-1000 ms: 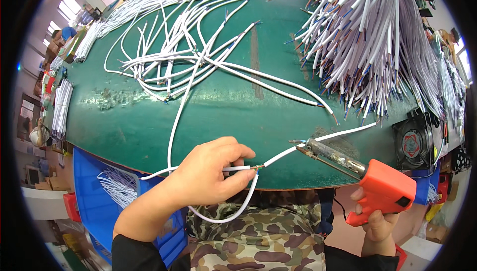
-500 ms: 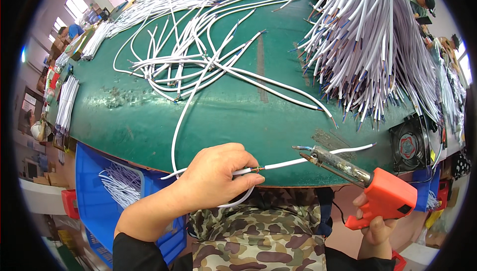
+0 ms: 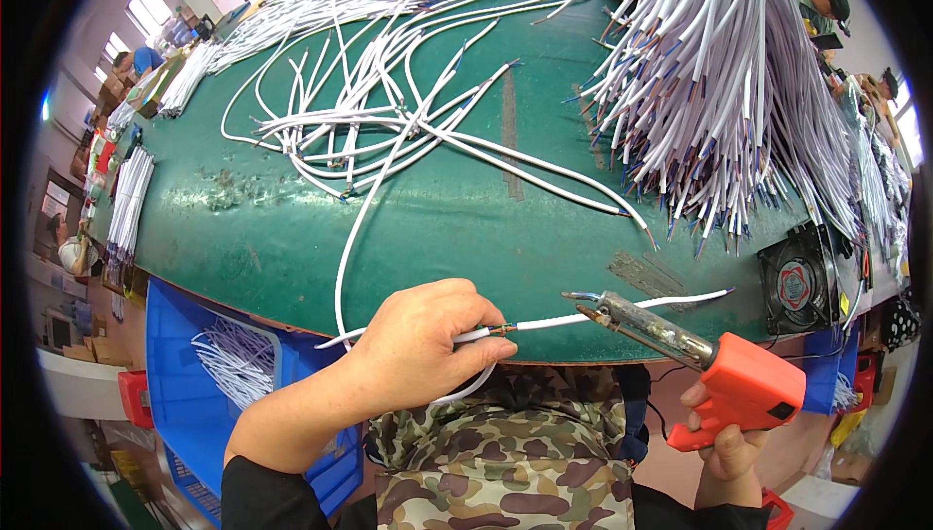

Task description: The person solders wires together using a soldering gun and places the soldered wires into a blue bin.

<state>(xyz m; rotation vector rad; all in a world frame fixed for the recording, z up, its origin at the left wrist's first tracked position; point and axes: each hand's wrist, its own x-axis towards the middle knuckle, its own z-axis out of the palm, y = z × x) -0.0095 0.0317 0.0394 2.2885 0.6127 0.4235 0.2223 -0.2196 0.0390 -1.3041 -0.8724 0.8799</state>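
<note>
Above a camouflage apron [image 3: 505,501], at the near edge of the table [image 3: 262,258], the left hand [image 3: 420,345] pinches a white cable [image 3: 474,336] between thumb and fingers [image 3: 478,309], a bare-wire joint [image 3: 501,330] showing right at their tips. The right hand [image 3: 731,450] has its fingers wrapped round the grip of an orange-red soldering gun [image 3: 750,386]; whether the trigger is pressed, I can't tell. The gun's tip stands to the right of the joint, apart from it. I'd call this lining up for soldering; the next move calls for a steady left hand and the tip on the bare strands, clear of skin and sheath. Below the edge at left sits a blue bin [image 3: 175,355]. The green tabletop, scuffed and patchy, carries a black fan [image 3: 797,282] at right, a loose cable tangle [image 3: 389,122] and a thick cable sheaf [image 3: 709,93]. Far off are a person in a dark cap [image 3: 824,7], another in blue [image 3: 146,61] and bright windows [image 3: 146,10].
</note>
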